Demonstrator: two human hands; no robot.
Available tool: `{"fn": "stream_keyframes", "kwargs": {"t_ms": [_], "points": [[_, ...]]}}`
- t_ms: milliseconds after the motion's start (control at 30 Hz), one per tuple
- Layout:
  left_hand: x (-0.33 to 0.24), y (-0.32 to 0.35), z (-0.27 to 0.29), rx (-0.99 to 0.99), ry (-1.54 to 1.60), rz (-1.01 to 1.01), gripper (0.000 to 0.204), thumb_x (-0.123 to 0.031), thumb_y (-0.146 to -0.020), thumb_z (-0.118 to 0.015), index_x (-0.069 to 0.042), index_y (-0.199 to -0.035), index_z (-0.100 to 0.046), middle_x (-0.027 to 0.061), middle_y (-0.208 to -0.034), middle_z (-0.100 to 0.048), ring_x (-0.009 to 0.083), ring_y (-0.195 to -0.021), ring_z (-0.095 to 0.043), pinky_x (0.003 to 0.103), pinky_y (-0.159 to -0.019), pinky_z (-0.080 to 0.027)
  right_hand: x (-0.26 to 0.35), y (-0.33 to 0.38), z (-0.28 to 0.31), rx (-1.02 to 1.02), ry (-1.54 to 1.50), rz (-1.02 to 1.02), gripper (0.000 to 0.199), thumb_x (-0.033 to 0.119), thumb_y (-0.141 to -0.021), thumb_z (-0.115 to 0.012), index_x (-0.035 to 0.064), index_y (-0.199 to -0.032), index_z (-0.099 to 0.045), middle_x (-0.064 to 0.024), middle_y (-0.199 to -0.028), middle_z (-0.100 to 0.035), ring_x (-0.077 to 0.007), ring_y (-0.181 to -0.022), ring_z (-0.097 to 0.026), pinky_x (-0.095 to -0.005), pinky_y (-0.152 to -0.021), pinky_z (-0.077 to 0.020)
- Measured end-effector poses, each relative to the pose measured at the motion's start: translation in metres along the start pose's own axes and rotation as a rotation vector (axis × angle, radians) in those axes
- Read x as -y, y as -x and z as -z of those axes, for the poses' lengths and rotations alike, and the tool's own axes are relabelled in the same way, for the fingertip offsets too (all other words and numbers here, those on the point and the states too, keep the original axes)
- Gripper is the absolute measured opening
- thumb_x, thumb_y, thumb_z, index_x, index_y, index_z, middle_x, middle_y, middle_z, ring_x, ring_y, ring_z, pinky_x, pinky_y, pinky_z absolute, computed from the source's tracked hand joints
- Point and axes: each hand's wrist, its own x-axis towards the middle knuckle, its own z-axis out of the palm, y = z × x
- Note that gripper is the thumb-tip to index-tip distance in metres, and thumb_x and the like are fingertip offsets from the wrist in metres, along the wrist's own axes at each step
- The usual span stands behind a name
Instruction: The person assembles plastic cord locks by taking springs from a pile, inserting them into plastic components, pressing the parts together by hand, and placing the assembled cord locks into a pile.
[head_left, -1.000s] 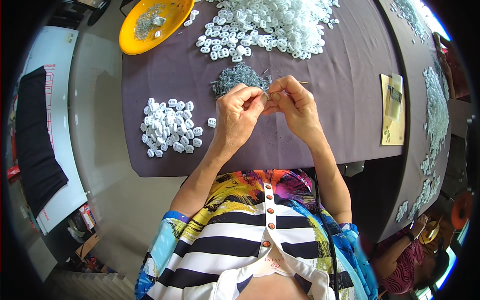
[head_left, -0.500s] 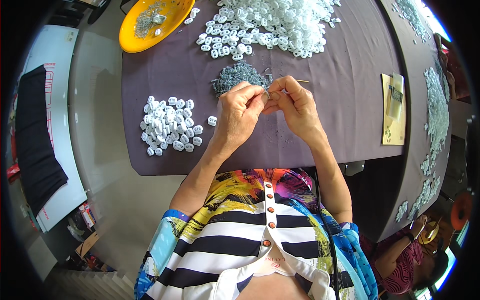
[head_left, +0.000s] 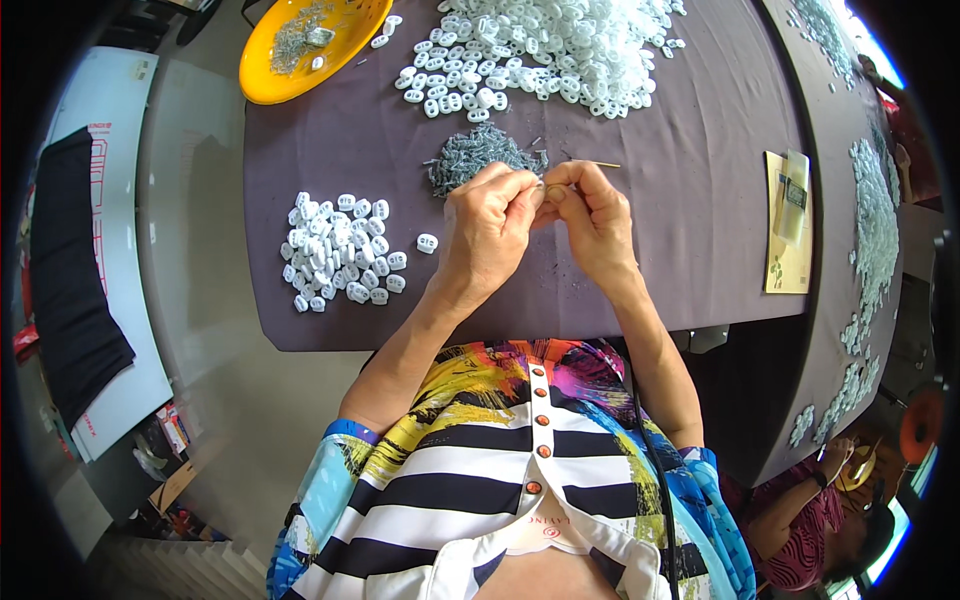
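My left hand (head_left: 487, 225) and my right hand (head_left: 592, 215) meet fingertip to fingertip above the dark purple table (head_left: 690, 250), pinching a small white plastic piece (head_left: 543, 190) between them. A thin stick (head_left: 590, 164) pokes out to the right from my right hand's fingers. Just beyond the hands lies a heap of small grey metal springs (head_left: 478, 155). To the left sits a small pile of white plastic pieces (head_left: 338, 252), with one single piece (head_left: 427, 243) apart beside my left wrist.
A big heap of white pieces (head_left: 540, 45) covers the table's far side, next to a yellow bowl (head_left: 305, 45) holding grey bits. A tan card (head_left: 787, 225) lies at the right. More white pieces (head_left: 872, 235) line the neighbouring table. Another person (head_left: 820, 510) sits at lower right.
Both hands stay together at the same spot; the fingers have shifted slightly around the small piece.
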Motion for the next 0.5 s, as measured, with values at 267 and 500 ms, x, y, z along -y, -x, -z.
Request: {"fn": "stream_keyframes", "kwargs": {"t_ms": [267, 500], "points": [[0.0048, 0.0019, 0.0019, 0.033, 0.192, 0.215, 0.01, -0.008, -0.084, -0.059, 0.001, -0.084, -0.063, -0.0005, -0.071, -0.056, 0.004, -0.053, -0.05, 0.018, -0.045, -0.041, 0.0008, 0.001, -0.0031, -0.08, -0.146, -0.049, 0.009, -0.004, -0.088, -0.045, -0.0037, -0.096, -0.05, -0.0077, -0.083, -0.059, -0.0161, -0.075, -0.062, -0.0285, -0.068, -0.0536], [0.0071, 0.0034, 0.0043, 0.047, 0.196, 0.22, 0.01, -0.008, -0.084, -0.06, 0.001, -0.084, -0.063, -0.0006, -0.071, -0.056, 0.0041, -0.053, -0.05, 0.018, -0.045, -0.041, -0.0021, -0.0024, -0.0037, -0.046, -0.195, -0.098, 0.009, -0.003, -0.089, -0.044, -0.0032, -0.096, -0.05, -0.0077, -0.083, -0.059, -0.0156, -0.073, -0.063, -0.0275, -0.066, -0.0536]]}}
